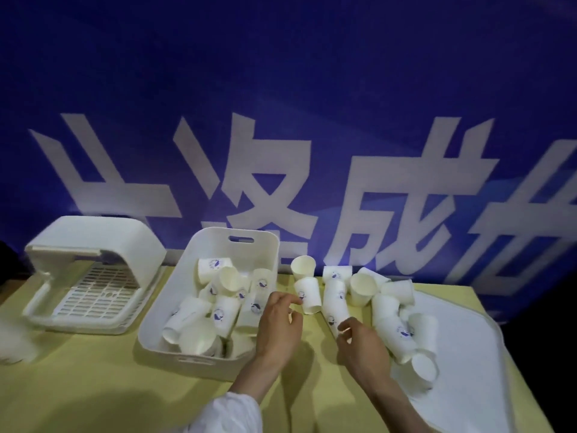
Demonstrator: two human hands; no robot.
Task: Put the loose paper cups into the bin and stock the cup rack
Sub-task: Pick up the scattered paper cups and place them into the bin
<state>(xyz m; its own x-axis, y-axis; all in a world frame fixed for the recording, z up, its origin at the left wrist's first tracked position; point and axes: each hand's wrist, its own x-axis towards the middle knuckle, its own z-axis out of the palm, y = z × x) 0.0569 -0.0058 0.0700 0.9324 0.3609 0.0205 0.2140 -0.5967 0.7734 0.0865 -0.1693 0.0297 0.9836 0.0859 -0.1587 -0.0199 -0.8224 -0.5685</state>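
A white plastic bin [175, 307] stands mid-table with several white paper cups [223, 310] lying jumbled inside it. To its left is the white cup rack [93, 254], its slatted floor bare. Several loose cups [387, 310] lie scattered on the table to the right of the bin. My left hand [279, 323] hovers beside the bin's right wall, fingers apart, fingertips close to an upright cup [309, 295]. My right hand [362, 342] curls its fingers at the lower end of a cup lying on its side [335, 303]; a firm grip is not visible.
The table has a yellow-green top [78, 385]. A white tray or sheet [462, 385] lies at the right under some of the cups. A blue banner [281, 120] with large white characters hangs right behind the table. A blurred white object [15, 345] sits at the left edge.
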